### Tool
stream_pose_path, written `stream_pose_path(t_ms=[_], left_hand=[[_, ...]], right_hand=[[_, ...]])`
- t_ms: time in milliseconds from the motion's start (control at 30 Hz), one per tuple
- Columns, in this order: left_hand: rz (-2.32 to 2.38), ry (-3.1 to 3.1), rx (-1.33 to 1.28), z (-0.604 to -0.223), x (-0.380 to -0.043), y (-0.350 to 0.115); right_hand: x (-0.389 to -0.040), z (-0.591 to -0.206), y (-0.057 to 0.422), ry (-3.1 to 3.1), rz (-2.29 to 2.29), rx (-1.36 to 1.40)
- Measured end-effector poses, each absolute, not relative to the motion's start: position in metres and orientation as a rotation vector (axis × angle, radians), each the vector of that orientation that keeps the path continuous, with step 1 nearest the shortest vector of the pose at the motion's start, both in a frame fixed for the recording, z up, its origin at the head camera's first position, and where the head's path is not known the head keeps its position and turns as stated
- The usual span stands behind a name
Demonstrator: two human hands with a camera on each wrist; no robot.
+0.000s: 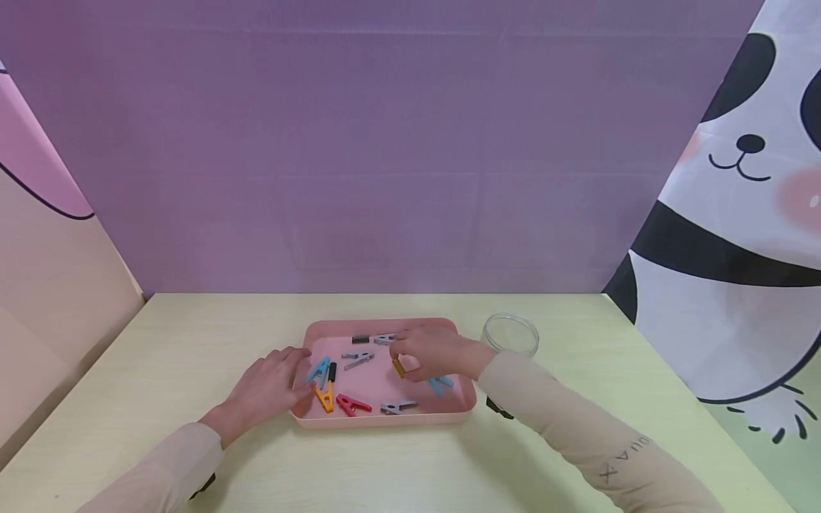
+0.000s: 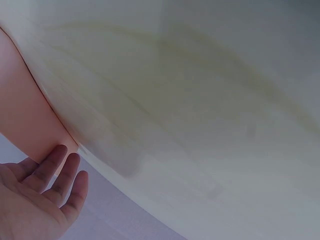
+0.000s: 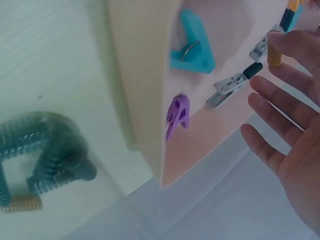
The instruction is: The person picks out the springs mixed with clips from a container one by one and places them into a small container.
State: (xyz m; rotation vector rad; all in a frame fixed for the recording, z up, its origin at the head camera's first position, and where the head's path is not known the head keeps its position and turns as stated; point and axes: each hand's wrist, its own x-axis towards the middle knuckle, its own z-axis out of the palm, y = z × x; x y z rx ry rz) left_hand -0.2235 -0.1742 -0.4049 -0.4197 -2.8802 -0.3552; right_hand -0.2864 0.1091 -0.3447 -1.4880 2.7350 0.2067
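Observation:
My right hand (image 1: 436, 351) is over the pink tray (image 1: 385, 420), pinching a gold coil spring (image 3: 274, 52) between thumb and forefinger, the other fingers spread. At the tray's left rim rests my left hand (image 1: 266, 385), its fingers loosely bent against the wall. Inside the tray lie a blue clip (image 1: 317, 370), a yellow clip (image 1: 323, 399), a red clip (image 1: 353, 405) and several grey clips (image 1: 359, 358). Dark coil springs lie among them, one black spring (image 1: 360, 340) near the back wall. The right wrist view also shows a purple clip (image 3: 179, 112) and a teal clip (image 3: 195, 47).
Right of the tray, a clear round dish (image 1: 511, 315) stands on the pale wooden table (image 1: 359, 463). Several dark green springs (image 3: 52, 155) and a gold spring (image 3: 21, 204) are in it. A purple backdrop (image 1: 385, 157) rises behind the table.

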Motion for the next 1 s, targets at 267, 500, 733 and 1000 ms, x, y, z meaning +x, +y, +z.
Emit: stream_pose_path(t_ms=[267, 500, 733, 1000], left_hand=[[-0.355, -2.890, -0.412, -0.404, -0.224, -0.173], [-0.354, -2.894, -0.408, -0.404, -0.224, -0.173], [-0.355, -2.905, -0.399, -0.405, -0.225, -0.172], [-0.349, -2.901, -0.411, -0.403, -0.224, -0.171]], right_hand=[[-0.289, -0.337, 0.133, 2.793, 0.086, -1.430], [-0.290, -0.326, 0.152, 2.858, 0.051, -1.393], [-0.290, -0.312, 0.170, 2.919, 0.048, -1.352], [-0.290, -0.302, 0.194, 2.973, -0.045, -1.276]])
